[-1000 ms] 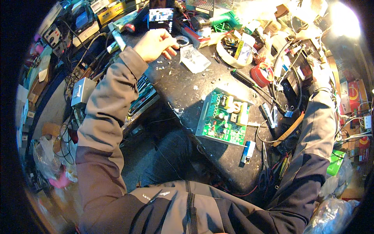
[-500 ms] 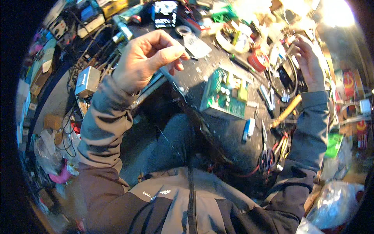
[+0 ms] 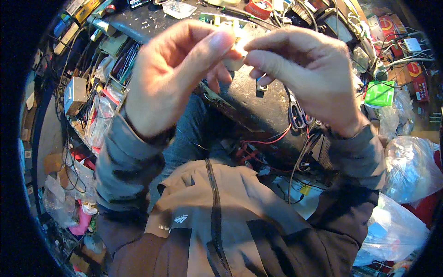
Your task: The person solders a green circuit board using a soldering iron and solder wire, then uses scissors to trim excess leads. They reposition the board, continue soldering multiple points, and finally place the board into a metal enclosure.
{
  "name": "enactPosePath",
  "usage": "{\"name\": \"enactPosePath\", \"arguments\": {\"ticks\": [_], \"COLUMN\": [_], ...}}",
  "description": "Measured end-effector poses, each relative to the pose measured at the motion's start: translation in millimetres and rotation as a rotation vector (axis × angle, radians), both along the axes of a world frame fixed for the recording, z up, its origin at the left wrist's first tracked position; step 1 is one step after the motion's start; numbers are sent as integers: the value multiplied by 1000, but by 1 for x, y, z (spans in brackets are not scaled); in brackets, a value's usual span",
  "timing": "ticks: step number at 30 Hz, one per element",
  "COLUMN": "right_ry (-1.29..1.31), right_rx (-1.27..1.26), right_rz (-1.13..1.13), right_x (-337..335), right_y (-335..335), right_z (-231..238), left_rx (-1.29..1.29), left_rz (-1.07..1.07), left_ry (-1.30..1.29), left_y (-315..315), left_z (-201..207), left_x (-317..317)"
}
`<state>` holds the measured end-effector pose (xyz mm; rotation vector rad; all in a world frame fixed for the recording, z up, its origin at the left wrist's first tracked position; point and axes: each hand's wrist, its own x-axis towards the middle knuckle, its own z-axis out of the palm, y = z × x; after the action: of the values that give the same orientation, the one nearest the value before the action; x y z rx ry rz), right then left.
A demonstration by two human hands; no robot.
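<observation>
My left hand (image 3: 168, 76) and my right hand (image 3: 311, 74) are raised close together over the workbench, fingertips almost meeting. Thumb and forefinger are closed in a pinch on each hand. Whatever sits between the fingertips is too small and blurred to name. Behind them lies a green circuit board (image 3: 210, 19) with pale components, mostly hidden by my hands. Below my right hand, scissors (image 3: 297, 116) with dark handles lie near the bench edge.
Cables and a red round spool (image 3: 259, 8) crowd the far side of the dark bench (image 3: 138, 21). A green box (image 3: 379, 93) and see-through plastic bags (image 3: 408, 171) are at the right. A small metal box (image 3: 75, 97) stands at the left.
My right hand has come from the far right of the bench to meet my left hand. My view has shifted, so the circuit board now appears farther up, behind my hands.
</observation>
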<state>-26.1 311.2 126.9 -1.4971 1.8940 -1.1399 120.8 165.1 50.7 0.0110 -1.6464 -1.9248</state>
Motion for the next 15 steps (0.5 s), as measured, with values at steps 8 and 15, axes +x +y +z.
{"name": "enactPosePath", "arguments": {"ticks": [8,15], "right_ry": [-715,-1077], "right_rx": [-17,-111], "right_rz": [-271,-390], "right_x": [25,49], "right_y": [41,68], "right_z": [-84,-113], "left_rx": [426,665], "left_rz": [-137,-227], "left_ry": [-245,-297], "left_y": [67,92], "left_z": [-72,-90], "left_x": [12,11]}}
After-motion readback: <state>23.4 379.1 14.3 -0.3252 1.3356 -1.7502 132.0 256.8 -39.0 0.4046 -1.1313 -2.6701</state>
